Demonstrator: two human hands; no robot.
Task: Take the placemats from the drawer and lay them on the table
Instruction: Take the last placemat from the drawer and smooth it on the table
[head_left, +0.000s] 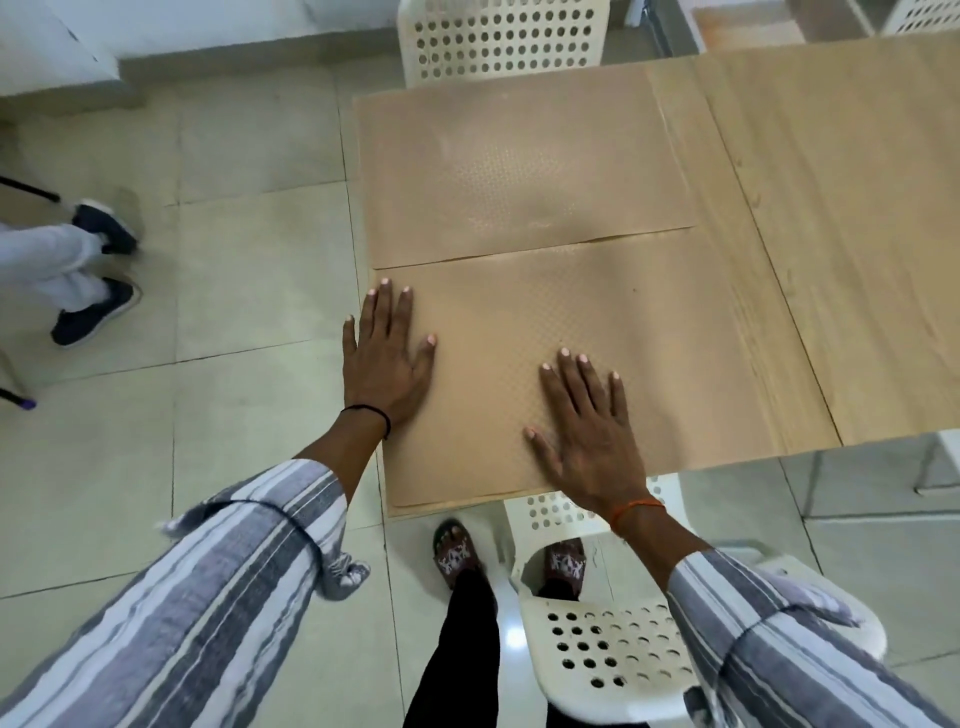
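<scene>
Pressing left hand (387, 358) and right hand (584, 431), fingers spread flat, on near placemat (649, 353) at table (831, 234) near-left corner. Touching far placemat (519, 171) edge to edge.

Two placemats lay on the table (831, 208), the near placemat (675, 364) meeting the far placemat (519, 166) edge to edge. One chair (613, 654) stood at the table's near edge, another chair (498, 41) beyond its far edge. Both lay toward the table's left end.

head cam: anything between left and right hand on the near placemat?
Nothing. In the head view the left hand and right hand both rest flat on the near placemat; only bare mat surface lies between them.
</scene>
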